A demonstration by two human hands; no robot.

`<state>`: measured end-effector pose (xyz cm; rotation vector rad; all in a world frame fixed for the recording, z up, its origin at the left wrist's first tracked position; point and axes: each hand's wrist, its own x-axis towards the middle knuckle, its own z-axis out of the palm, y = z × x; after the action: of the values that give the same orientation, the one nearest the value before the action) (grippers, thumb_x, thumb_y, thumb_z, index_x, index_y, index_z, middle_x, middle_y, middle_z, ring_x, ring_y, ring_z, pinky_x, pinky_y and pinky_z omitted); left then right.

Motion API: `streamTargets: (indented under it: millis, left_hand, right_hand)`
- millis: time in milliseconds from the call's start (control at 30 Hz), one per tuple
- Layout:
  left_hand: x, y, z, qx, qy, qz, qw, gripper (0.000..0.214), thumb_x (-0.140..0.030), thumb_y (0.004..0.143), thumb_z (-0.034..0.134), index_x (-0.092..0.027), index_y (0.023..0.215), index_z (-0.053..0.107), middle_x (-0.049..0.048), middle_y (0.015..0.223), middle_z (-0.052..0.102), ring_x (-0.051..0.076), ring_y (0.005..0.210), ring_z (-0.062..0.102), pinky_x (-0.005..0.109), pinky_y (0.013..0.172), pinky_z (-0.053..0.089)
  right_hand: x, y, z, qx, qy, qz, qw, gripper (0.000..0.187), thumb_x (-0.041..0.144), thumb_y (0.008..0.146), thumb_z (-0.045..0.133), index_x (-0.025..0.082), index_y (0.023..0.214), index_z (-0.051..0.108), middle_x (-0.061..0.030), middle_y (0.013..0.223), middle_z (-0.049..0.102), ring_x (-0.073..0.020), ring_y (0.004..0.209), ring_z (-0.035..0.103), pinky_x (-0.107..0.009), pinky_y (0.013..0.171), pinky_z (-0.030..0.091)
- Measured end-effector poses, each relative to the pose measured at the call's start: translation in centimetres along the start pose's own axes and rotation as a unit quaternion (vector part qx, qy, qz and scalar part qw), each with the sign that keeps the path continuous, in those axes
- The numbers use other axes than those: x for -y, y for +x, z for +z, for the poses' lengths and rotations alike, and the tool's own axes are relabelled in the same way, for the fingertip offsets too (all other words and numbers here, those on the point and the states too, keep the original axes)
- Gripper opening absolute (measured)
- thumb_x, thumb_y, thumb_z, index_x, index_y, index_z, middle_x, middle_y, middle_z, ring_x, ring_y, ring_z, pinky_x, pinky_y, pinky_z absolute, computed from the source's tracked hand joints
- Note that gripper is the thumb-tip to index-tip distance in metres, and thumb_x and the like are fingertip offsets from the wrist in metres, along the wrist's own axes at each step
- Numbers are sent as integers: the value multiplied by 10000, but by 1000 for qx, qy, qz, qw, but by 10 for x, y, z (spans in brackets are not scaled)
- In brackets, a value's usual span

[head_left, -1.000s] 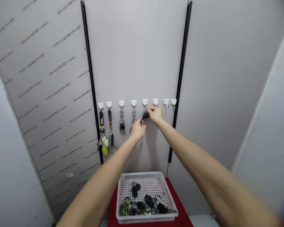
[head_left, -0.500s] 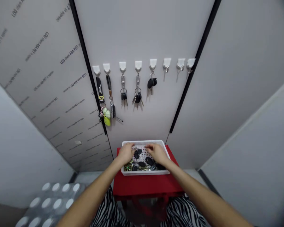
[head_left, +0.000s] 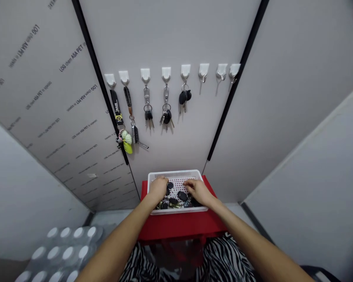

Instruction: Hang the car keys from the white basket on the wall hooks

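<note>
A white plastic basket point(head_left: 178, 211) holds several black-headed keys and key fobs. My left hand point(head_left: 159, 188) reaches into its left side, fingers curled against a bunch of black-headed keys point(head_left: 170, 185); its fingertips are partly hidden. Over the right side hovers my right hand point(head_left: 200, 192), palm down, the fingers loosely bent and a little apart, with nothing visible in them. A black key fob point(head_left: 182, 196) and more keys point(head_left: 173, 201) lie between the hands, toward the near side of the basket.
The basket stands on a red stool point(head_left: 181, 225). On the wall ahead is a row of white hooks point(head_left: 166, 73); the five leftmost carry keys, including a black strap point(head_left: 115, 105) and a bunch of black keys point(head_left: 166, 116). Capped bottles point(head_left: 60, 252) stand at lower left.
The view has shifted slightly, so the hooks sit higher and further left. My left hand has moved right within the basket, closer against the keys. My right hand stays over the right side.
</note>
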<state>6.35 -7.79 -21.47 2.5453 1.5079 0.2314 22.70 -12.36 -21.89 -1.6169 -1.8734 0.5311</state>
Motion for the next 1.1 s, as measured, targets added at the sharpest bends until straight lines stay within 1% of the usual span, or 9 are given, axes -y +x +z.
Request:
streamTargets:
  millis: [200,300,433,533,667,800,867,967,1100]
  left_hand:
    - [4,-1,-6,11,20,12,1000,242,-100,655,338,-129,773,547,101,824,546,162,742,502,252,666,363]
    - [5,-2,-11,12,1,13,1000,231,-109,635,369,-137,762,560,88,805,559,156,750,501,240,680,358]
    - [4,-3,-19,-7,-72,41,997,231,-110,620,384,-147,740,578,53,768,579,128,732,501,214,687,356]
    - [-1,-4,-25,-33,-150,55,987,207,-125,614,397,-146,697,585,34,719,583,111,681,503,198,656,364]
    - [-11,-4,-35,-35,-255,73,963,187,-121,598,408,-144,704,560,-3,625,556,83,583,479,182,576,367]
    - [-19,1,-49,-25,-371,83,925,165,-124,592,428,-126,734,513,-22,577,504,60,537,439,166,530,353]
    - [-22,4,-56,-16,-424,76,902,154,-124,587,442,-120,733,490,-30,565,481,51,523,425,163,518,345]
    - [-26,9,-67,-9,-489,67,869,157,-103,569,462,-115,726,465,-40,556,454,43,515,413,158,507,332]
    - [-32,14,-80,-5,-522,85,849,146,-88,556,474,-114,698,450,-45,551,441,40,515,409,157,503,323]
  right_hand:
    - [3,-1,-6,63,8,-18,998,231,155,606,395,144,732,589,-27,622,587,-106,527,487,-227,541,379]
    - [6,1,-14,45,16,-21,999,235,167,615,389,149,732,592,-34,675,596,-116,582,505,-234,575,383]
    - [9,5,-28,-1,22,2,1000,221,203,621,406,161,731,592,-28,700,600,-128,634,516,-249,622,384]
    - [14,6,-33,5,44,17,999,218,221,620,419,153,741,587,-27,695,599,-129,631,517,-255,621,387]
    - [27,9,-34,9,119,-3,993,246,246,623,433,137,795,571,-40,762,595,-126,675,516,-252,654,381]
    - [40,14,-36,24,178,-26,983,248,273,613,459,147,797,568,-32,780,591,-120,695,510,-248,672,372]
    - [45,16,-37,23,197,-18,980,225,282,606,468,135,742,572,-27,712,591,-111,640,505,-241,635,375]
    - [50,20,-40,-11,238,8,971,236,284,581,494,120,743,546,-7,615,559,-86,548,472,-219,554,371]
    - [57,24,-47,-26,289,31,956,255,290,568,500,119,756,516,25,543,500,-53,446,402,-194,459,337]
